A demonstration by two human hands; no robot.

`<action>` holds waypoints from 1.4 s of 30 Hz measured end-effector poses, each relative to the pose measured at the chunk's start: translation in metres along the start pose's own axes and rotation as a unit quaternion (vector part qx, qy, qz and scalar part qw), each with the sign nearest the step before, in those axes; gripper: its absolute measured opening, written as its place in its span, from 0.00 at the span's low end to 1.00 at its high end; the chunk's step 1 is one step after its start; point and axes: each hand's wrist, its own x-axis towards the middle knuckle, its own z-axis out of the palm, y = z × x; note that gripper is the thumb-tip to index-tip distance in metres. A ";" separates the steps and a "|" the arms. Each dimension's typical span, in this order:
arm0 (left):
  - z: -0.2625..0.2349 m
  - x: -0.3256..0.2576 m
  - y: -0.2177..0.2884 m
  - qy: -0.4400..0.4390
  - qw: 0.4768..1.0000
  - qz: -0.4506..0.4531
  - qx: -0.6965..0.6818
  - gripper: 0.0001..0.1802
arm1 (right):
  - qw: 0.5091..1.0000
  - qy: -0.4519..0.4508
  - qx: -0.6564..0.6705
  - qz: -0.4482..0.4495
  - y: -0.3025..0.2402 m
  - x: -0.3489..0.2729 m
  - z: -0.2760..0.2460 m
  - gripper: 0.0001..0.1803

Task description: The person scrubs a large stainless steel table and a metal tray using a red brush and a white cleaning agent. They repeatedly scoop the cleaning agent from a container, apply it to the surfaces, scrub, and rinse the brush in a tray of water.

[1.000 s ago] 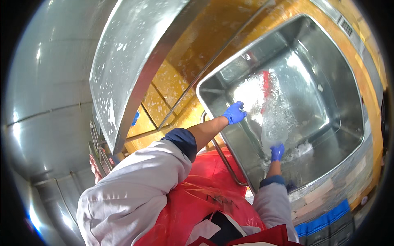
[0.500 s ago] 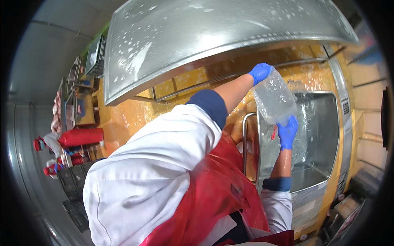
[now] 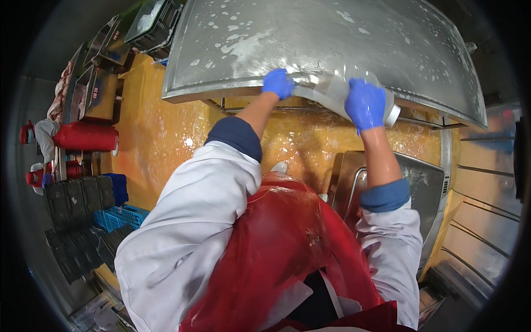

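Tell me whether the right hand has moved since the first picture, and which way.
Yes: the right hand has gone from the metal tub to the near edge of the metal table.

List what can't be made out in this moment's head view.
In the head view:
Left hand: fingertips turned away and blurred.
Clear container: part hidden by right hand; rim blurred.
Metal table: far edge cut off by picture's top.
Sink: part hidden behind right sleeve.
Co-workers at left: too small to tell what they hold.

Table (image 3: 326,33) ahead, container (image 3: 333,95) at its near edge, sink (image 3: 421,185) right
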 end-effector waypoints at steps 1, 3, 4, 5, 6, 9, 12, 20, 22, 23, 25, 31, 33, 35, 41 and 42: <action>0.021 0.004 -0.043 0.022 0.991 -0.113 -0.074 0.35 | 0.999 0.012 -0.017 -0.032 -0.016 0.011 -0.012 0.16; 0.058 -0.016 -0.095 0.161 0.983 -0.090 -0.018 0.32 | 0.999 -0.016 -0.029 -0.028 -0.013 0.019 -0.031 0.16; 0.060 -0.023 -0.115 0.231 0.970 -0.079 0.018 0.31 | 0.999 -0.025 -0.029 -0.026 -0.007 0.026 -0.037 0.16; 0.041 -0.034 -0.118 0.142 0.985 -0.096 -0.008 0.36 | 0.999 -0.003 -0.030 -0.012 0.010 0.017 -0.041 0.19; 0.031 -0.048 -0.123 0.126 0.986 -0.112 0.003 0.37 | 0.999 0.021 -0.028 -0.006 0.031 -0.003 -0.047 0.22; 0.017 -0.066 -0.114 0.130 0.978 -0.151 0.066 0.40 | 0.990 0.026 0.009 0.135 0.145 -0.109 -0.011 0.31; 0.037 -0.054 -0.083 0.177 0.965 -0.142 0.133 0.41 | 0.932 -0.047 -0.068 0.353 0.238 -0.274 0.043 0.35; 0.094 0.044 0.121 0.168 0.983 0.017 0.076 0.39 | 0.732 -0.357 0.042 0.579 0.279 -0.616 0.309 0.20; 0.103 0.065 0.158 0.173 0.980 0.033 0.087 0.32 | 0.731 -0.411 0.067 0.540 0.272 -0.636 0.366 0.18; 0.106 0.076 0.179 0.175 0.979 0.043 0.094 0.29 | 0.738 -0.437 0.078 0.509 0.269 -0.641 0.395 0.18; 0.103 0.096 0.214 0.161 0.980 0.049 0.103 0.26 | 0.766 -0.496 0.075 0.403 0.259 -0.651 0.455 0.17; 0.128 0.129 0.237 0.177 0.968 0.109 0.138 0.23 | 0.644 -0.080 0.443 0.619 0.248 -0.679 0.572 0.10; 0.121 0.103 0.217 0.167 0.974 0.065 0.136 0.23 | 0.463 0.024 0.620 0.632 0.256 -0.637 0.506 0.17; 0.117 0.094 0.212 0.137 0.980 0.035 0.142 0.23 | 0.441 0.114 0.645 0.613 0.257 -0.628 0.461 0.17; 0.115 0.110 0.213 0.141 0.979 0.094 0.112 0.22 | 0.579 0.169 0.576 0.551 0.286 -0.575 0.307 0.19; 0.110 0.110 0.215 0.132 0.981 0.090 0.108 0.22 | 0.626 0.153 0.549 0.532 0.288 -0.554 0.283 0.19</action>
